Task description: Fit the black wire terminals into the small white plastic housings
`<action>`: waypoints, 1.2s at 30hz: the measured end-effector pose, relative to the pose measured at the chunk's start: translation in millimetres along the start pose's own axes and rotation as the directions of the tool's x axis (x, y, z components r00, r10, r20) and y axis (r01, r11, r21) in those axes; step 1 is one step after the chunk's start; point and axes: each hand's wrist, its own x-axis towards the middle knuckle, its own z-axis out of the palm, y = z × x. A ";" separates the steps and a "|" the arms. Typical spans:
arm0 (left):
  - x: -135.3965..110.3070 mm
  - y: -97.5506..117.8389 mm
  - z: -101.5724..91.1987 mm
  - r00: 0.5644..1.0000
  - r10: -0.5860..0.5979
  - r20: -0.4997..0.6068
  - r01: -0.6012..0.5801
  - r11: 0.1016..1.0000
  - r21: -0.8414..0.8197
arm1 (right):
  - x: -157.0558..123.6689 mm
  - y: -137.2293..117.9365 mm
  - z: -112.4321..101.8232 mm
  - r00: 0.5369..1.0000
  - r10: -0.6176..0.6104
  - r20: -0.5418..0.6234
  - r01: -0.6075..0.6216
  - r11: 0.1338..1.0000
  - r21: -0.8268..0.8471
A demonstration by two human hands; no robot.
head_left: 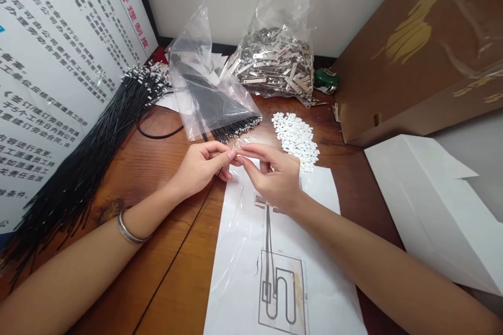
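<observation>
My left hand point(200, 168) is closed in a pinch around a thin black cord point(178, 247), which trails down across the wooden table to the bottom edge. Fingertip to fingertip with it, my right hand point(275, 174) is also pinched; whatever lies between its fingers is too small and covered to name. Both hands hover over the top of a white sheet of paper point(239, 251) with a printed line diagram point(283, 293). Just beyond the fingers lies a clear plastic bag point(220, 94) of black cords with metallic ends. A pile of small white pieces point(295, 137) is right of it.
A big bundle of black cords with white ends point(90, 152) leans along the printed board point(74, 26) at left. Behind stand a bag of flat metal clips point(277, 63) and a green tape measure point(327, 80). A brown box point(393, 63) and white folded card point(428, 204) border the right.
</observation>
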 end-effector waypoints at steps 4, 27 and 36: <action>0.0 1.6 0.1 1.000 0.005 0.023 -0.005 1.000 0.007 | 1.8 -2.2 -2.1 0.997 0.038 0.061 -0.040 0.999 0.036; -2.1 2.1 -6.2 0.967 0.028 0.255 -0.045 0.997 0.059 | 10.2 -3.1 -6.4 0.851 0.140 0.506 -0.404 0.790 0.461; -2.5 -0.5 -6.5 0.961 0.035 0.273 -0.066 0.992 0.108 | 12.6 -3.4 -8.1 0.848 0.066 0.526 -0.371 0.782 0.501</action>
